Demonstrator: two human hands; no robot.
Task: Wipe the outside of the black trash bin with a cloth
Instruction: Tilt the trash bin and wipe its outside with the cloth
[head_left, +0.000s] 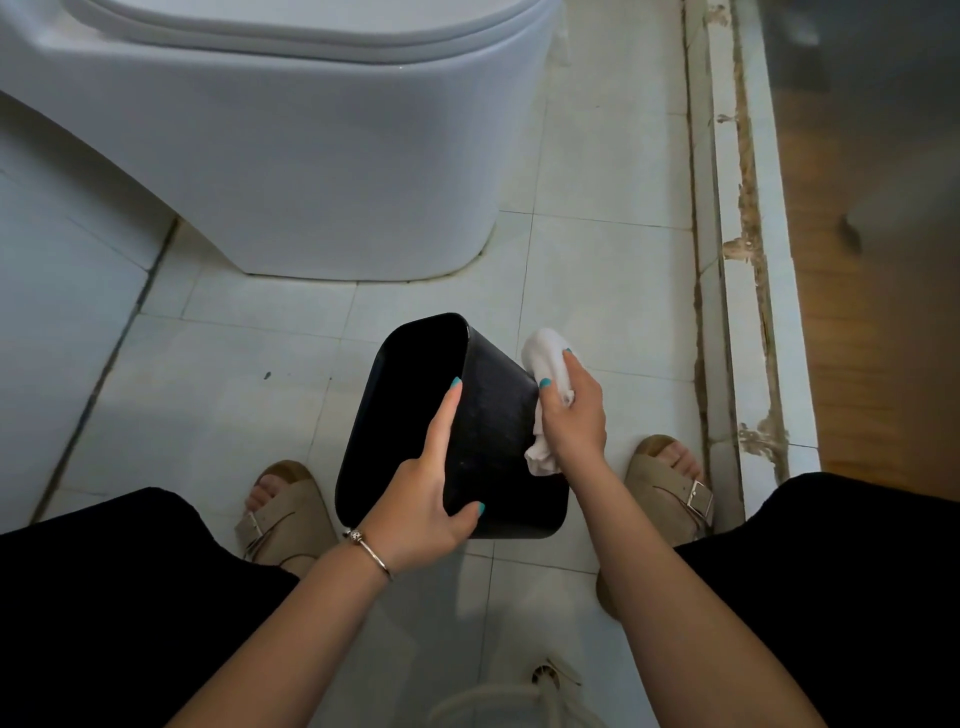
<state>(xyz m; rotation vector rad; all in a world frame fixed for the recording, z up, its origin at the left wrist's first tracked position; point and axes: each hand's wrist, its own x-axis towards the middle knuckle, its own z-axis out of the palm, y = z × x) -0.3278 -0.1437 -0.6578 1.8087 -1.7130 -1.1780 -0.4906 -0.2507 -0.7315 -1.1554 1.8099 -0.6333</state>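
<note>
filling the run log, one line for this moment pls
stage: wiping | left hand: holds black trash bin tilted | right hand: presses white cloth on bin's outer side

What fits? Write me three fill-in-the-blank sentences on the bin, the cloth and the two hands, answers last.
1. The right hand presses a ____ cloth against the black trash bin.
2. The left hand steadies the bin, which is ____ rather than upright.
3. Behind the bin stands a white ____.

Answers: white; tilted; toilet
</note>
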